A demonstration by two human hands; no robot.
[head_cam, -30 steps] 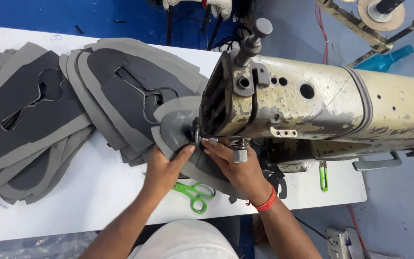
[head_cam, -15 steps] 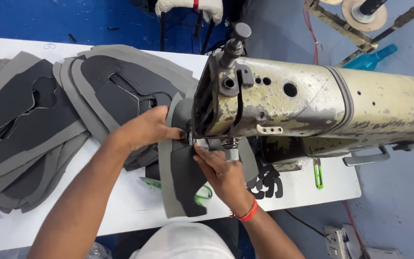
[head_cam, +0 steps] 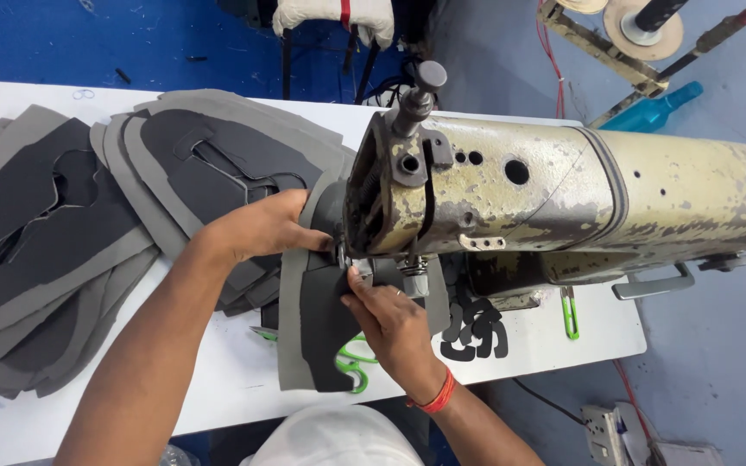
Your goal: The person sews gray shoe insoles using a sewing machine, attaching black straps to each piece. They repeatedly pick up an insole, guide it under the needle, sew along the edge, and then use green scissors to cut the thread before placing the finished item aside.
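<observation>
We see a white bench (head_cam: 218,393) spanning the scene, with a worn cream sewing machine (head_cam: 563,198) lying across its right half. On the left of the bench rest fanned stacks of grey panels (head_cam: 53,250), dark shapes over lighter grey. A single grey panel (head_cam: 317,324) sits at the machine's head, hanging toward the near edge of the bench, its far end under the needle area. Our left hand (head_cam: 261,229) lies on the far part of that panel, fingers curled over it just left of the machine's head, its grip closed on the fabric. Our right hand (head_cam: 395,324), an orange band at its wrist, pinches the panel's right edge beside the presser foot. Green scissors (head_cam: 351,367) peek out beneath the panel, near the right hand.
</observation>
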